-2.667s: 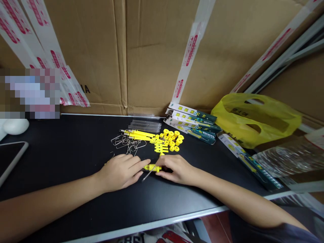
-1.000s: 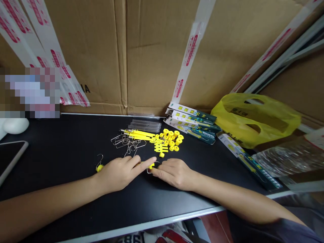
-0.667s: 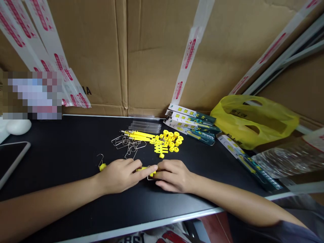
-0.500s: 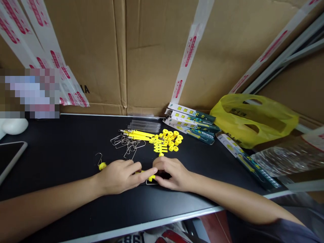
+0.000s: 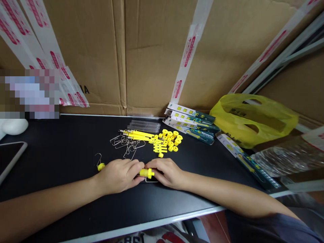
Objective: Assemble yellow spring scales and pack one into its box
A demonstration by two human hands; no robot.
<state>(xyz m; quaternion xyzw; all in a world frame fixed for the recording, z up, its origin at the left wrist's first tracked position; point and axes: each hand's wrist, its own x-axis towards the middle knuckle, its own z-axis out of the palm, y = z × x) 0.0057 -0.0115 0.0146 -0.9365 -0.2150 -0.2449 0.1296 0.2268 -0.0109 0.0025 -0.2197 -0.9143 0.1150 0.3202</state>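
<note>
My left hand (image 5: 124, 173) is wrapped round the body of a spring scale, most of which its fingers hide. The scale's wire hook (image 5: 98, 158) and a yellow end piece stick out on the left of that hand. On its right the yellow end cap (image 5: 146, 173) shows, lying level with a narrow tip. My right hand (image 5: 168, 172) is closed about that cap end, forefinger behind it and thumb by the tip. Just below the cap lies a bent wire loop (image 5: 152, 181), partly covered by the right hand.
Beyond my hands lie bent wire hooks (image 5: 130, 144), yellow rods (image 5: 139, 135), a pile of yellow caps (image 5: 173, 138) and clear tubes (image 5: 144, 126). Printed boxes (image 5: 191, 123), a yellow bag (image 5: 253, 118) and a plastic bottle (image 5: 278, 158) stand right. A phone (image 5: 11, 158) lies left.
My left forefinger has drawn back from the cap end and curled in, so more of the yellow cap shows. The right hand's fingers have shifted slightly left.
</note>
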